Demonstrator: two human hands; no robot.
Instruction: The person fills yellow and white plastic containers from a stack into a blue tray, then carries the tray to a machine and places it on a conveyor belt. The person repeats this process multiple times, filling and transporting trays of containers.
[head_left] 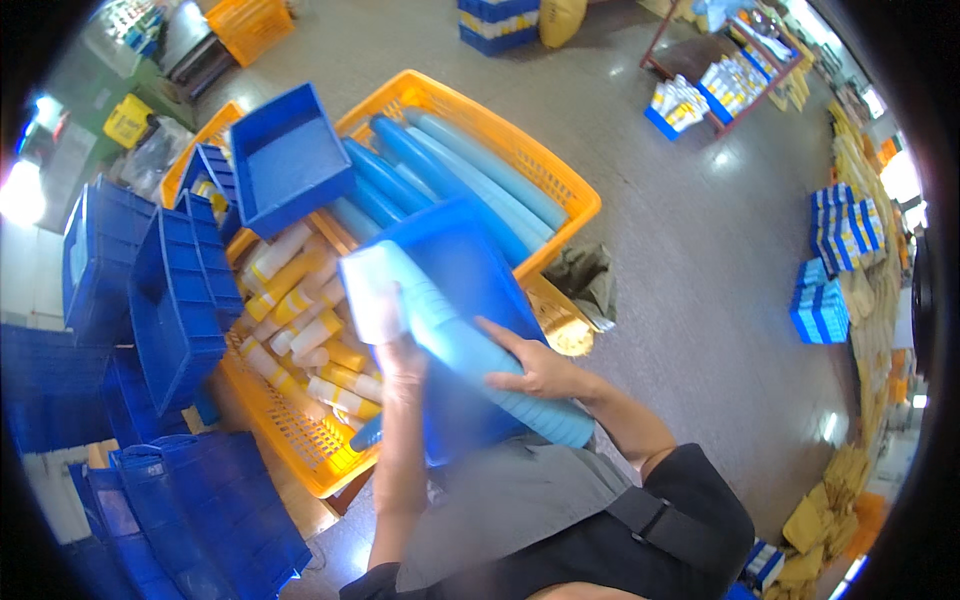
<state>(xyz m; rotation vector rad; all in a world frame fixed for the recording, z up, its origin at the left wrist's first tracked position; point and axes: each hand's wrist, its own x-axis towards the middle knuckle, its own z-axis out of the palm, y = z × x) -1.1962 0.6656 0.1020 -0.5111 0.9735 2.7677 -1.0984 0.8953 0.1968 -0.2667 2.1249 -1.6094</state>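
A long stack of nested light-blue cup-like pieces [450, 335] lies slantwise across my front, its pale far end blurred. My left hand [398, 350] is closed on the stack's left side near that far end. Farther down, my right hand [540, 370] grips the right side, thumb and fingers apart around it. Beneath the stack is a blue plastic bin [470, 245], partly hidden by my hands and the stack. Beyond it, an orange crate [575, 185] holds several long blue and light-blue stacks [480, 165].
Left of me, another orange crate [300, 450] holds white and yellow tubes [305, 300]. An empty blue bin [290, 160] rests over the crates' edges. Blue bins [180, 290] are piled at the left. Farther right stand a loaded rack [730, 85] and stacked blue boxes [845, 230].
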